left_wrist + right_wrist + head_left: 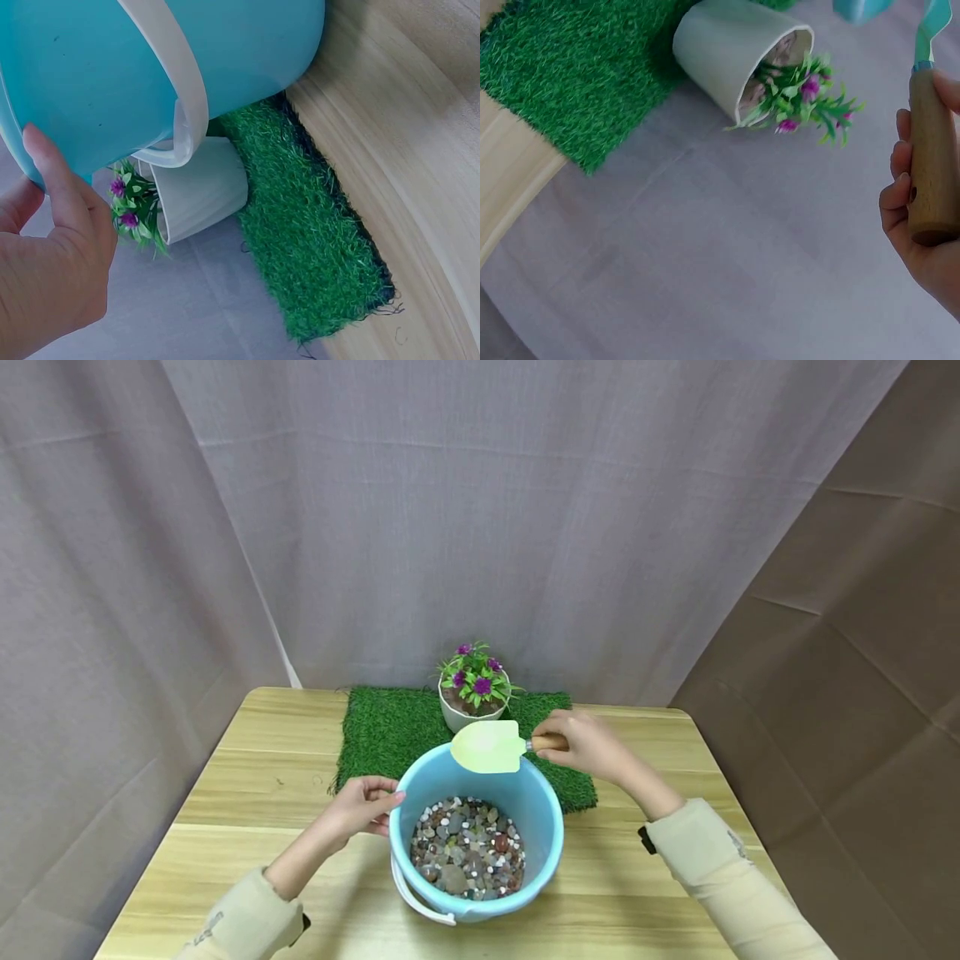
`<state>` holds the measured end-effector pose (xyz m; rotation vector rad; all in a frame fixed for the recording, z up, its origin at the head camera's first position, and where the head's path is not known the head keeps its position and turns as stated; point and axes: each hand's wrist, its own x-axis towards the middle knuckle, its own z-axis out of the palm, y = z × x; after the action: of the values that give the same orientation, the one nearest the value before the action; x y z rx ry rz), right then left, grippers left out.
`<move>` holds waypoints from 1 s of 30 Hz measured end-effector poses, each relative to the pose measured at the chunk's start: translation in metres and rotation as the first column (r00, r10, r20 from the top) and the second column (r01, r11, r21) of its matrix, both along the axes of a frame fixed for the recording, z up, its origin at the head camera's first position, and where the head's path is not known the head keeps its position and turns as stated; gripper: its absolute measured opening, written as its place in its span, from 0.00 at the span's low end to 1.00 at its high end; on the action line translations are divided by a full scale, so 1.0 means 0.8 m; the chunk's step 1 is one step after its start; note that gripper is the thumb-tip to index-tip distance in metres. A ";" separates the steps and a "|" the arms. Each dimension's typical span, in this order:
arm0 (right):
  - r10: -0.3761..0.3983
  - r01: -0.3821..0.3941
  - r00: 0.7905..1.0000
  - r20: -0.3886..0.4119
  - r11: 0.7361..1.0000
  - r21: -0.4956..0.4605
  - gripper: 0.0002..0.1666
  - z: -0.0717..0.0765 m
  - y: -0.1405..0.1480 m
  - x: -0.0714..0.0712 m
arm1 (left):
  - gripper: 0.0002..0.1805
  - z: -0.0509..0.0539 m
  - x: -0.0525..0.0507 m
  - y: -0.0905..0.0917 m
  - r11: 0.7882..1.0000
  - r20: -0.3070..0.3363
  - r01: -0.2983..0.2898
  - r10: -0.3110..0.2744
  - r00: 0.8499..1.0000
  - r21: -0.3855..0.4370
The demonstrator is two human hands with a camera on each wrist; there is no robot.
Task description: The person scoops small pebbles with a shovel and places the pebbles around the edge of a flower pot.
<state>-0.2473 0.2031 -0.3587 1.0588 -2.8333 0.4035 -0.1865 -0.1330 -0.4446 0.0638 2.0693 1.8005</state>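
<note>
A light blue bucket (540,827) with mixed pebbles (468,852) in its bottom stands on the table. My left hand (363,810) pinches its left rim between thumb and fingers; in the left wrist view the hand (60,247) grips the rim of the bucket (247,52). A trowel with a pale green blade (489,747) is in my right hand (585,745), held above the bucket's far rim, blade pointing left. The right wrist view shows the fingers of the hand (930,202) curled round its wooden handle (932,150).
Behind the bucket, a white pot (468,720) with purple flowers stands on a green grass mat (382,727). The bucket's white handle (420,902) hangs at its front left. The wooden table (247,827) reaches back to grey curtains (480,527).
</note>
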 end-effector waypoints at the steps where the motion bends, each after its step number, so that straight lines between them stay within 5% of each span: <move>1: 0.007 -0.007 1.000 -0.003 1.000 0.014 0.12 -0.001 -0.003 0.002 | 0.23 0.000 0.000 0.000 1.000 0.000 0.000 0.000 1.000 -0.001; 19: 0.096 -0.085 0.993 -0.075 0.987 0.137 0.03 -0.030 -0.040 0.027 | 0.23 0.003 0.001 0.001 1.000 -0.020 0.009 -0.010 1.000 -0.005; 30: 0.171 -0.143 0.975 -0.140 0.971 0.189 0.19 -0.048 -0.059 0.034 | 0.22 0.003 0.000 0.000 1.000 -0.017 0.004 -0.004 1.000 -0.012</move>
<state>-0.2205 0.1555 -0.3970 1.2923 -2.6962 0.0733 -0.1866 -0.1332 -0.4420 0.0794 2.0902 1.7909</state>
